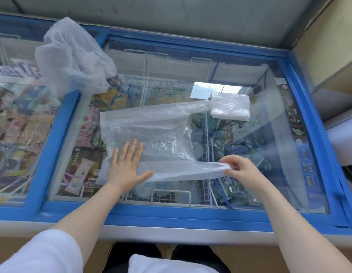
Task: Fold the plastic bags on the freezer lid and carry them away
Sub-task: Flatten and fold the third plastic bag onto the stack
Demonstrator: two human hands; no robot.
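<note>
Pressing left hand [125, 168] flat, fingers spread, on plastic bag [149, 133] atop freezer lid [269, 134]; right hand [239, 168] fingers pinching near handle; risk: slick film slipping beneath fingers, skewing fold

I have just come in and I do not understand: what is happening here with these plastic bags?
A person is folding plastic bags on the glass freezer lid. The left hand presses one clear bag flat, while the right hand pinches its near handle. A folded stack of bags lies at the far right, and a crumpled bag waits at the far left.
</note>
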